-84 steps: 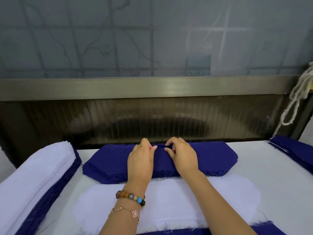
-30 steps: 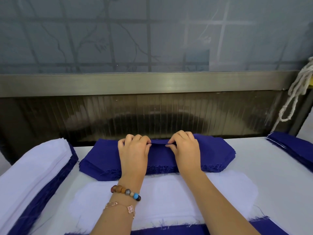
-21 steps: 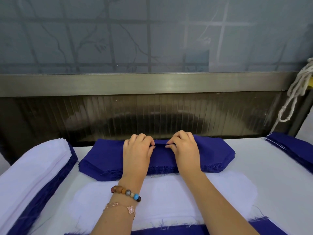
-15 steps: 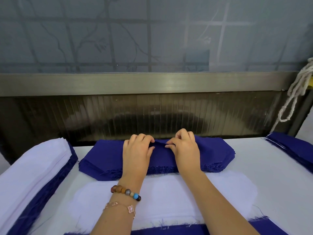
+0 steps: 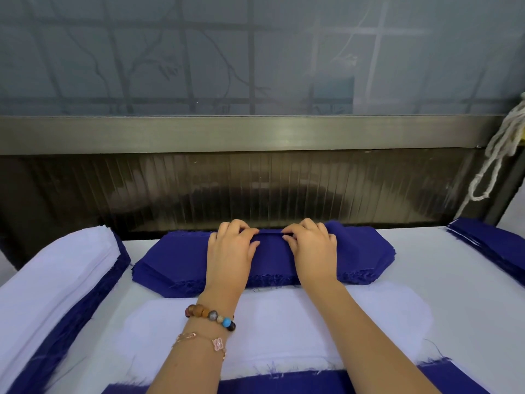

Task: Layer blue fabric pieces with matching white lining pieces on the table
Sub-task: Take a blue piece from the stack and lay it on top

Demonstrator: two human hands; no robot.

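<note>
A stack of dark blue fabric pieces (image 5: pixel 176 257) lies across the far middle of the table. Both hands rest on top of it, side by side. My left hand (image 5: pixel 231 251) and my right hand (image 5: pixel 311 248) each pinch the far edge of the top blue piece, lifting a small fold between the fingertips. In front of the stack a white lining piece (image 5: pixel 284 328) lies flat on the table, under my forearms. A blue piece (image 5: pixel 312 383) shows under its near edge.
At the left sits a thick pile of white lining pieces (image 5: pixel 51 282) over blue ones. Another blue stack (image 5: pixel 494 240) lies at the far right. A metal rail and dark ribbed panel (image 5: pixel 255 189) close off the table's back. A white rope (image 5: pixel 500 155) hangs at the right.
Both hands slid from the stack's middle to its far edge and curled their fingers there. Over the last second they barely moved, keeping the pinch on the top piece's edge.
</note>
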